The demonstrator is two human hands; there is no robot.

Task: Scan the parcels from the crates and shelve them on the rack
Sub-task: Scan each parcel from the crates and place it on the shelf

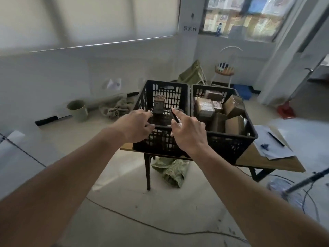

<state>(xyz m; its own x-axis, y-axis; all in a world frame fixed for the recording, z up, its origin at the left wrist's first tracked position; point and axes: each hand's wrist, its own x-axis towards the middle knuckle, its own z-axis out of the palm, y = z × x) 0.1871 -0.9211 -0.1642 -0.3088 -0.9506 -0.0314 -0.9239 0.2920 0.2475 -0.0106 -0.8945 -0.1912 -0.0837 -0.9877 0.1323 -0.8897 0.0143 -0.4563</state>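
Note:
Two black plastic crates stand side by side on a wooden table [277, 166]. The left crate [165, 83] holds one small brown parcel [159, 104] standing upright near its far wall. Several cardboard parcels [204, 106] fill the right crate [231, 139]. My left hand [135, 125] reaches over the left crate's near rim, fingers loosely curled and holding nothing. Beside it, my right hand [190, 134] hovers over the same rim, with a slim black device [175, 117] held between thumb and fingers and its index finger stretched forward. No rack is in view.
Papers [272, 148] and a black pen [276, 139] lie on the table's right end. A green sack [170, 171] sits under the table, a green bucket [78, 110] stands by the left wall, and a chair [225, 68] behind the crates. A cable crosses the floor.

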